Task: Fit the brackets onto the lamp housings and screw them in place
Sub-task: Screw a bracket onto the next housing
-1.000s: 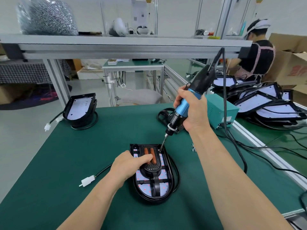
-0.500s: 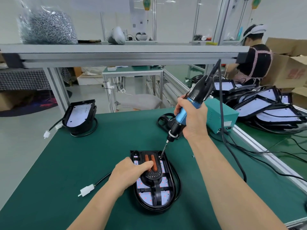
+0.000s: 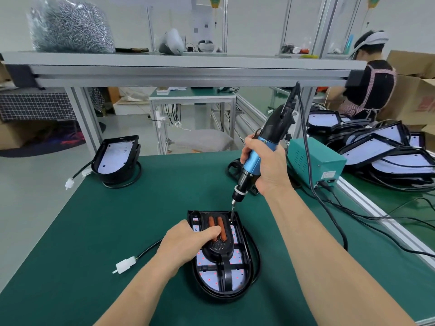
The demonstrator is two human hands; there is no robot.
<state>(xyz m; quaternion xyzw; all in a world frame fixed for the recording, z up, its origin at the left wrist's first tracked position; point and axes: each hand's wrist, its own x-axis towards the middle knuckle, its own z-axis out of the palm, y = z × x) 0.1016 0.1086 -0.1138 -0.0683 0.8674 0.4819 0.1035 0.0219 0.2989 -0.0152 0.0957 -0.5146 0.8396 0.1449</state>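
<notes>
A black lamp housing (image 3: 244,271) lies on the green mat in front of me, white LED board facing up. On it sits a black bracket (image 3: 220,249) with two orange strips at its far end. My left hand (image 3: 186,245) presses down on the bracket's left side, thumb across it. My right hand (image 3: 268,168) grips a blue and black electric screwdriver (image 3: 259,156), tilted, with its bit tip touching the housing at the bracket's far right corner. A white connector (image 3: 124,265) on the housing's cable lies to the left.
Another lamp housing (image 3: 117,158) stands at the mat's far left. A teal power box (image 3: 315,161) sits at the far right, its cables trailing over the mat. Several housings (image 3: 386,149) are stacked on the right bench, where a person works. An aluminium shelf (image 3: 183,67) spans overhead.
The screwdriver has come down a little, so its bit now meets the housing at the bracket's far right corner. My left hand stays on the bracket.
</notes>
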